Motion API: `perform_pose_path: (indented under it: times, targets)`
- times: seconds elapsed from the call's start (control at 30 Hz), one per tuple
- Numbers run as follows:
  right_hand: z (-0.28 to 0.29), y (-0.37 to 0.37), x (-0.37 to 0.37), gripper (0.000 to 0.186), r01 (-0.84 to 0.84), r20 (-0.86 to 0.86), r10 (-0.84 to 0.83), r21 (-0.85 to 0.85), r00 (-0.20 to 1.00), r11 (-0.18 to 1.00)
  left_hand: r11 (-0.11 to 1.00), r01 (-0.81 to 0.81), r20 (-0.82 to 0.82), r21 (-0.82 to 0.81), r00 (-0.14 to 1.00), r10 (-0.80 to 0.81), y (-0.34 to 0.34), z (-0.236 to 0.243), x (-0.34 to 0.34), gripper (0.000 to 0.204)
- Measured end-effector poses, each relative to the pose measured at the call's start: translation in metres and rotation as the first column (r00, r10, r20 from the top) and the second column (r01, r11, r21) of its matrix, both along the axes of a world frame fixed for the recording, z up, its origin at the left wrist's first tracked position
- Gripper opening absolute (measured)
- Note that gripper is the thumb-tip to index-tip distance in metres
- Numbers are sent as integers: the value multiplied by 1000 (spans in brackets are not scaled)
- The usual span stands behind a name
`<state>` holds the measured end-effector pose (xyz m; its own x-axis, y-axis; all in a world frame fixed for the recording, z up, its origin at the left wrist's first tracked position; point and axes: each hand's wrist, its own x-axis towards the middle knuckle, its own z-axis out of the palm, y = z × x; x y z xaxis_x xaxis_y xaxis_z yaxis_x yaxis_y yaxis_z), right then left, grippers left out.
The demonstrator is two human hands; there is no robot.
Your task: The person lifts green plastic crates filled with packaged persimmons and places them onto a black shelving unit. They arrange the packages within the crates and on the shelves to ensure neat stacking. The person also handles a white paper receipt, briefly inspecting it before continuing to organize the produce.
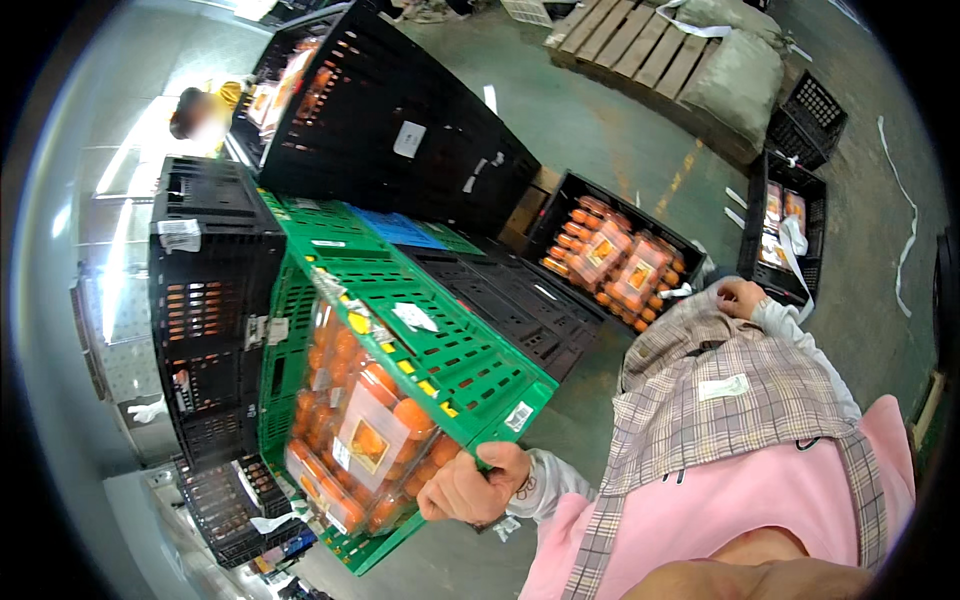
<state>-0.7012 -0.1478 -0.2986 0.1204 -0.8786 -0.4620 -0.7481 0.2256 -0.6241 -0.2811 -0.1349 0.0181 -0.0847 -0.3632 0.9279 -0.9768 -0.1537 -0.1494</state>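
Observation:
My left hand (475, 485) is closed over the near corner of a green plastic crate (455, 350). Clear packs of orange round fruit (370, 435) with labels fill that crate. My right hand (740, 298) is down beside my plaid apron (725, 385), its fingers curled and partly hidden, so what they hold, if anything, does not show. Just past the apron, a black crate (560, 270) on the floor holds more clear packs of the fruit.
Black crates (215, 300) are stacked at the left, with a large black crate (400, 125) tilted behind. Another person (205, 115) is at the far left. A wooden pallet (630, 45) with full sacks (735, 80) lies at the back; a small black crate (785, 215) stands at right.

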Motion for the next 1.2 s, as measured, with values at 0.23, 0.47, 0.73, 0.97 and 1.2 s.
perform_pose_path:
  times: [0.23, 0.47, 0.73, 0.97, 1.2]
  targets:
    - [-37, -40, -38, 32, -271, -69, 277, 86, 958, 959, 999, 11, -43, -41, 999, -13, -8, -7, -14, 26]
    - [-56, -148, -51, 35, -521, -90, 527, 80, 845, 850, 976, -215, -292, -36, 936, 196, -19, -3, -42, 19]
    - [-207, -281, -190, 31, -171, 115, 132, 466, 985, 868, 784, -593, -482, -184, 750, 454, -47, -4, -70, 11]
    - [-230, -419, -222, 13, 329, 167, -505, 582, 847, 744, 833, -552, -474, 43, 723, 503, -45, 14, -78, 15]
    - [70, -382, 131, 40, -495, 797, 166, 184, 580, 849, 884, -434, -444, 175, 766, 464, 50, 44, -17, 19]
